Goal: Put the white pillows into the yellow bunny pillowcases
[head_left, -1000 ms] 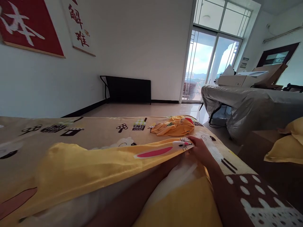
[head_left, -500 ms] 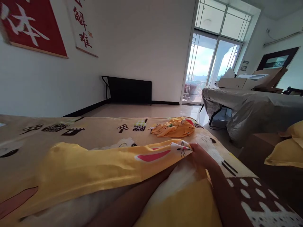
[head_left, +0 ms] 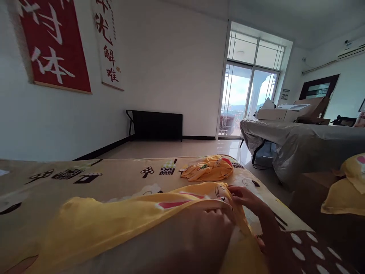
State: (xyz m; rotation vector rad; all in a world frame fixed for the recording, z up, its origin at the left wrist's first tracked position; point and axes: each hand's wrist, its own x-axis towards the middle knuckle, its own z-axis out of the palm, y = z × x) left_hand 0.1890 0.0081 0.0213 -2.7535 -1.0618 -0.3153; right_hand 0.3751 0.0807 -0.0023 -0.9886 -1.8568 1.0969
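A yellow pillowcase printed with a rabbit's face and pink ears lies spread in front of me on the patterned blanket. With closed fingers, my right hand grips the pillowcase's edge at its far right corner, beside the rabbit's face. Inside the raised opening is my left hand, curled like a fist near that same corner. It is blurred and shaded, so what it grips cannot be made out. Just beyond the corner lies a crumpled orange-yellow cloth.
To the right, a yellow pillow rests on a brown box. Behind it stands a table under grey plastic sheeting, with a white box on top. A black panel leans at the far wall, left of the glass door.
The view has tilted up a little. My left hand, hidden under the cloth before, now shows as a fist in the opening. My right hand stays at the corner.
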